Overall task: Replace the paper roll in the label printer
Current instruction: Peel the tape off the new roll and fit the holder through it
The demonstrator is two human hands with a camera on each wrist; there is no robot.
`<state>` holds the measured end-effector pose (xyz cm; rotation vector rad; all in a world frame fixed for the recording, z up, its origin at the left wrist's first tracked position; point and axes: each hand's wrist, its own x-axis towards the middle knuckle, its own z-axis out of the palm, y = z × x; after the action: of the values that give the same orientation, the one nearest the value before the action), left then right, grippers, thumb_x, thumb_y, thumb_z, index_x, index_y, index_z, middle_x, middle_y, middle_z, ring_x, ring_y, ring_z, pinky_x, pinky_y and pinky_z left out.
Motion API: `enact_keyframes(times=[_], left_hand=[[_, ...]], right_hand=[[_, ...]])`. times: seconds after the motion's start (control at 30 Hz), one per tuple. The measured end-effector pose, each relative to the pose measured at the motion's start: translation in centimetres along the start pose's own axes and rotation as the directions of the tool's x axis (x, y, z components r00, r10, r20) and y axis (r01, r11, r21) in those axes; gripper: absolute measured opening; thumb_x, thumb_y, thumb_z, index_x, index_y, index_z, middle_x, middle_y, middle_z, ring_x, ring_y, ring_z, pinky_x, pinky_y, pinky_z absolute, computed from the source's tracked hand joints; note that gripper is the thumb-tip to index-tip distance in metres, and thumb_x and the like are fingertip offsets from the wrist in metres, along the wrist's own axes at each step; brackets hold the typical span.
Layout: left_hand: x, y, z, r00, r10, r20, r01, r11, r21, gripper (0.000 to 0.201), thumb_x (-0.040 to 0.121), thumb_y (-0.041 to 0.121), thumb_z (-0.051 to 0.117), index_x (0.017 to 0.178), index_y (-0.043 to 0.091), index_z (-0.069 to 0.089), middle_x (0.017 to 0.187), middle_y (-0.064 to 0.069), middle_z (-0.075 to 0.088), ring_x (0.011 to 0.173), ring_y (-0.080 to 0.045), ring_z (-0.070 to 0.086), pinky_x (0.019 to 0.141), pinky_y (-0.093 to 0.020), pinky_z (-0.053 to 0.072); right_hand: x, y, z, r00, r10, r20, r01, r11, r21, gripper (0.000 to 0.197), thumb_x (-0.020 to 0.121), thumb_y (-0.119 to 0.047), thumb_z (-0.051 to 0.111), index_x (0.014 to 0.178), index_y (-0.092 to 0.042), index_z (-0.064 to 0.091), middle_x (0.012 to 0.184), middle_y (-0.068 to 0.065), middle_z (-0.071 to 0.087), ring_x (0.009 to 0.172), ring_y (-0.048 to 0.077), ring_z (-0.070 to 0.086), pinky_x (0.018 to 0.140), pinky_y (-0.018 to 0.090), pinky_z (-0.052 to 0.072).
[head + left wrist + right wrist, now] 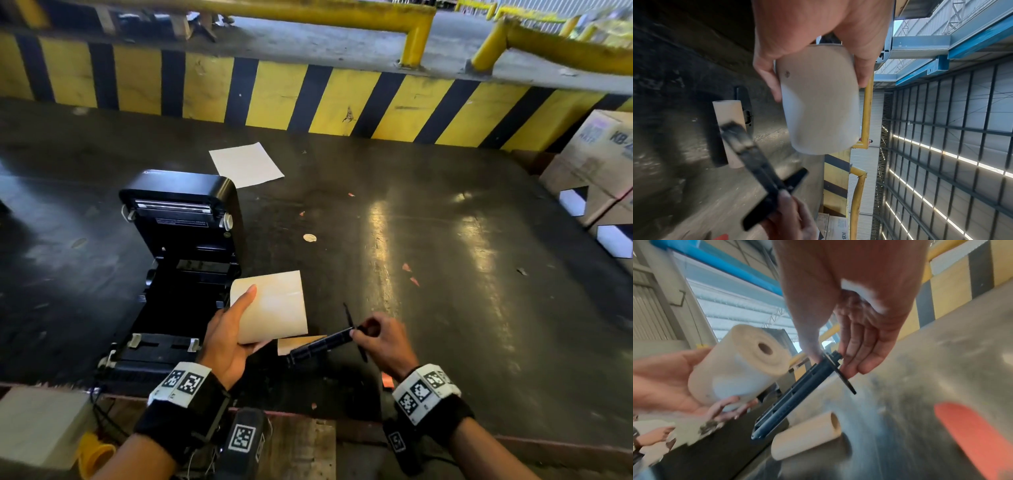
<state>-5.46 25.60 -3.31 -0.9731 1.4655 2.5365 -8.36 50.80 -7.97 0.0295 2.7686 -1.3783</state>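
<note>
The black label printer (178, 267) stands on the dark table at the left with its lid raised and its paper bay showing. My left hand (229, 332) grips a full cream paper roll (274, 308), also seen as the roll (818, 104) and the roll (740, 363) with its core hole facing the right wrist camera. My right hand (380, 337) pinches the flanged end of the black spindle (322, 344), whose free end points toward the roll (789, 395). An empty cardboard core (807, 436) lies on the table just under the spindle (754, 160).
A loose white sheet (246, 164) lies behind the printer. Cardboard boxes (596, 171) sit at the right edge. A yellow-and-black striped barrier (308, 99) runs along the table's far side. Small orange scraps (409, 274) and a round sticker (309, 237) dot the table.
</note>
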Motion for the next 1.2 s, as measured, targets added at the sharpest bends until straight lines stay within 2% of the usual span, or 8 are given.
enact_keyframes(times=[0.13, 0.23, 0.3, 0.47, 0.73, 0.93, 1.03, 1.2], left_hand=[[0.0, 0.5, 0.4, 1.000, 0.030, 0.008, -0.030, 0.999, -0.021, 0.072, 0.062, 0.040, 0.076, 0.126, 0.023, 0.048, 0.126, -0.011, 0.056, 0.114, -0.034, 0.053, 0.091, -0.058, 0.048], [-0.1, 0.7, 0.8, 0.999, 0.028, 0.031, -0.027, 0.999, -0.031, 0.059, 0.072, 0.037, 0.072, 0.124, 0.025, 0.048, 0.127, -0.011, 0.055, 0.114, -0.034, 0.052, 0.090, -0.058, 0.048], [-0.2, 0.9, 1.2, 0.998, 0.019, 0.060, -0.018, 1.000, -0.024, 0.047, 0.075, 0.037, 0.070, 0.117, 0.026, 0.051, 0.124, -0.011, 0.056, 0.113, -0.033, 0.053, 0.090, -0.057, 0.049], [-0.7, 1.1, 2.1, 0.993, 0.022, 0.112, -0.019, 1.000, -0.024, 0.045, 0.077, 0.036, 0.068, 0.118, 0.027, 0.050, 0.120, -0.011, 0.057, 0.110, -0.033, 0.054, 0.086, -0.054, 0.051], [-0.1, 1.1, 2.6, 0.995, 0.054, 0.081, -0.062, 0.992, 0.108, 0.093, 0.043, 0.045, 0.081, 0.127, 0.023, 0.046, 0.122, -0.013, 0.059, 0.108, -0.033, 0.057, 0.080, -0.054, 0.054], [0.0, 1.1, 3.2, 0.991, 0.001, 0.137, -0.011, 0.997, 0.072, 0.103, 0.032, 0.049, 0.086, 0.125, 0.023, 0.049, 0.121, -0.015, 0.061, 0.108, -0.035, 0.058, 0.079, -0.054, 0.055], [0.1, 1.3, 3.7, 0.988, 0.005, 0.154, -0.014, 0.998, 0.061, 0.098, 0.034, 0.048, 0.085, 0.123, 0.023, 0.051, 0.119, -0.015, 0.063, 0.107, -0.035, 0.059, 0.081, -0.055, 0.054], [0.2, 1.7, 4.9, 0.986, 0.026, 0.163, -0.037, 0.997, 0.065, 0.093, 0.039, 0.046, 0.082, 0.123, 0.021, 0.051, 0.117, -0.015, 0.063, 0.104, -0.034, 0.060, 0.071, -0.048, 0.056]], right_hand=[[0.9, -1.4, -3.9, 0.980, 0.010, -0.200, 0.021, 0.988, 0.151, 0.012, 0.076, -0.016, 0.074, 0.077, -0.008, 0.065, 0.066, 0.003, 0.065, 0.059, 0.015, 0.060, 0.053, 0.015, 0.049], [1.8, -1.7, -5.2, 0.964, 0.043, -0.261, 0.029, 0.964, 0.264, 0.012, 0.076, -0.018, 0.073, 0.076, -0.009, 0.064, 0.072, 0.010, 0.069, 0.067, 0.026, 0.065, 0.065, 0.040, 0.056], [1.9, -2.0, -5.3, 0.967, 0.047, -0.250, 0.030, 0.955, 0.295, 0.013, 0.077, -0.019, 0.073, 0.078, -0.009, 0.064, 0.077, 0.015, 0.069, 0.071, 0.030, 0.066, 0.067, 0.044, 0.056], [1.4, -2.4, -5.3, 0.970, 0.027, -0.242, 0.058, 0.939, 0.340, 0.014, 0.078, -0.021, 0.071, 0.082, -0.010, 0.063, 0.083, 0.017, 0.068, 0.075, 0.029, 0.066, 0.067, 0.039, 0.058], [1.1, -5.2, -6.8, 0.896, -0.296, -0.331, 0.351, 0.929, 0.120, 0.016, 0.081, -0.012, 0.069, 0.092, -0.019, 0.061, 0.082, -0.011, 0.064, 0.077, -0.001, 0.063, 0.067, 0.011, 0.051], [1.8, -4.4, -6.7, 0.912, -0.184, -0.367, 0.281, 0.932, 0.229, 0.012, 0.079, -0.017, 0.072, 0.087, -0.021, 0.064, 0.077, 0.002, 0.068, 0.068, 0.017, 0.066, 0.065, 0.040, 0.058], [1.4, -4.6, -5.4, 0.920, -0.146, -0.364, 0.248, 0.936, 0.251, 0.010, 0.077, -0.019, 0.074, 0.082, -0.018, 0.065, 0.073, 0.003, 0.067, 0.066, 0.019, 0.065, 0.065, 0.042, 0.058], [0.6, -6.6, -3.3, 0.950, -0.218, -0.224, 0.276, 0.922, 0.273, 0.016, 0.075, -0.018, 0.076, 0.087, -0.016, 0.066, 0.079, -0.003, 0.068, 0.073, 0.007, 0.065, 0.066, 0.016, 0.053]])
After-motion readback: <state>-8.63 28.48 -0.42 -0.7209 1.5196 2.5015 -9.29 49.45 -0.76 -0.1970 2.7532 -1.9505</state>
